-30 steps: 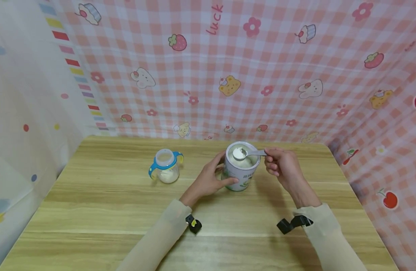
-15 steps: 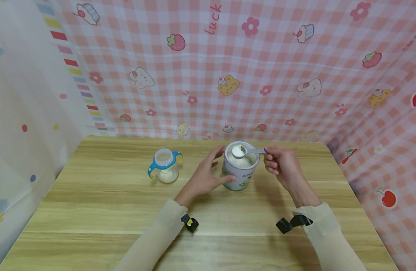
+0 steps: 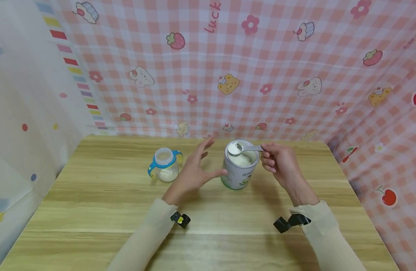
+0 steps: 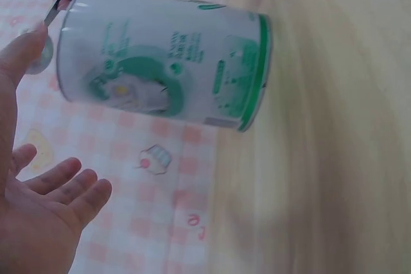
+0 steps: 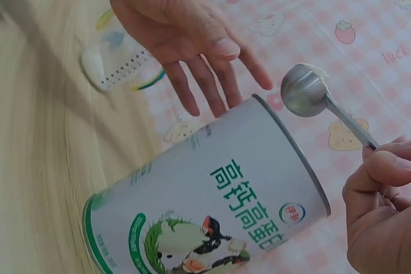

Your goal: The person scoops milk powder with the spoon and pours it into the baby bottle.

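A metal measuring spoon (image 3: 236, 149) heaped with white powder is held by its handle in my right hand (image 3: 283, 162), over the mouth of a white and green milk powder can (image 3: 237, 176). The can stands upright and uncovered, with powder inside. My left hand (image 3: 194, 169) is spread, fingers apart, between the can and a baby bottle (image 3: 167, 174). Its thumb comes near the can's left side, and a gap shows between palm and can in the left wrist view. The bottle has blue and yellow handles, no lid on its mouth, and white powder at the bottom.
The wooden table (image 3: 228, 248) reaches back to a pink checked curtain (image 3: 201, 67). Curtains also hang at the left and right. A black wrist strap (image 3: 181, 219) is on the left sleeve, another black strap (image 3: 292, 223) on the right.
My left hand has let go of the can and moved left toward the bottle. My right hand has shifted the filled measuring spoon slightly left and up over the can's rim.
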Action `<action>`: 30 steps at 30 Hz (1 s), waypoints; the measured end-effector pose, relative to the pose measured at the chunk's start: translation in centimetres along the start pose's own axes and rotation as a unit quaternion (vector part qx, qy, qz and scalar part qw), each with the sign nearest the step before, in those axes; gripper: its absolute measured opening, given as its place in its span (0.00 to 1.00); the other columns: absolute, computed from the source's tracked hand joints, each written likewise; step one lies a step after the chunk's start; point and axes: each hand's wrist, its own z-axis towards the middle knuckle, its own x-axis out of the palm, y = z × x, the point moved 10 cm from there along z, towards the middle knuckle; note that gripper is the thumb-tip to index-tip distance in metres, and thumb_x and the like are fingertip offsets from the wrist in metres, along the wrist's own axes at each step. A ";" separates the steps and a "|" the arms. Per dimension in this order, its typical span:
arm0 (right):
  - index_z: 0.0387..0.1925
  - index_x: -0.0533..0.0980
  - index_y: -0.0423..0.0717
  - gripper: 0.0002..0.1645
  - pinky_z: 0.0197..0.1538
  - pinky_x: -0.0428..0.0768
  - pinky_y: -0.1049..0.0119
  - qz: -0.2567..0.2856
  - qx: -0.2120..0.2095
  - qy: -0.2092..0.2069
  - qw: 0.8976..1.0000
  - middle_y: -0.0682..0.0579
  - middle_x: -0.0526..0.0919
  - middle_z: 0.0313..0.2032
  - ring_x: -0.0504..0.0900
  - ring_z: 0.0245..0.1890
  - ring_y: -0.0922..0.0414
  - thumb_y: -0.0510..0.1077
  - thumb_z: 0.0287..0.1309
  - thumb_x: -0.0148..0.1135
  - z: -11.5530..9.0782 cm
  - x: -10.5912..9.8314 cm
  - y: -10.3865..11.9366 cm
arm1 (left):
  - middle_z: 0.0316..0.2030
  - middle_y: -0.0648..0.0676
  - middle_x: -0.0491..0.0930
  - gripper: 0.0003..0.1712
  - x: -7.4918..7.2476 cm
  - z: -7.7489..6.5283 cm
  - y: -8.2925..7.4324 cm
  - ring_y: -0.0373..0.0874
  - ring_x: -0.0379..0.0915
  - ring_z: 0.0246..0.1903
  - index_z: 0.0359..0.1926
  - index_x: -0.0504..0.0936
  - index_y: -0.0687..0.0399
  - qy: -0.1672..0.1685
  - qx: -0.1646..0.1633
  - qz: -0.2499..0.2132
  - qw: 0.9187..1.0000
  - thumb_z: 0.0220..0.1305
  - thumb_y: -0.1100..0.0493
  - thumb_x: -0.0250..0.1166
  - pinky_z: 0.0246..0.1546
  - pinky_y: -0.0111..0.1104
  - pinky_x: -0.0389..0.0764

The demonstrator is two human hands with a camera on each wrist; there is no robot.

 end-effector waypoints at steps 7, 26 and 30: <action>0.30 0.68 0.45 0.16 0.15 0.62 0.78 0.015 0.003 0.011 1.000 0.57 0.67 0.22 0.63 0.15 0.66 0.40 0.79 0.45 0.0 1.2 0.2 | 0.79 0.38 0.55 0.60 -2.5 -0.4 -1.1 0.41 0.53 0.78 0.80 0.49 0.24 -0.022 0.032 0.014 0.999 0.56 0.43 0.79 0.76 0.44 0.67; 0.27 0.67 0.46 0.17 0.14 0.61 0.78 0.020 -0.003 0.021 1.000 0.56 0.67 0.21 0.61 0.15 0.66 0.38 0.78 0.44 0.7 5.2 -0.2 | 0.79 0.48 0.55 0.59 -8.3 -2.5 -1.1 0.49 0.53 0.78 0.80 0.52 0.35 -0.071 0.053 0.043 0.995 0.56 0.48 0.80 0.78 0.49 0.63; 0.26 0.68 0.45 0.18 0.14 0.61 0.78 0.020 -0.005 0.023 1.000 0.56 0.67 0.21 0.61 0.14 0.66 0.38 0.78 0.45 0.8 6.2 -0.3 | 0.79 0.47 0.56 0.60 -9.5 -3.2 -1.1 0.45 0.52 0.78 0.80 0.53 0.35 -0.088 0.060 0.046 0.993 0.54 0.52 0.81 0.78 0.47 0.63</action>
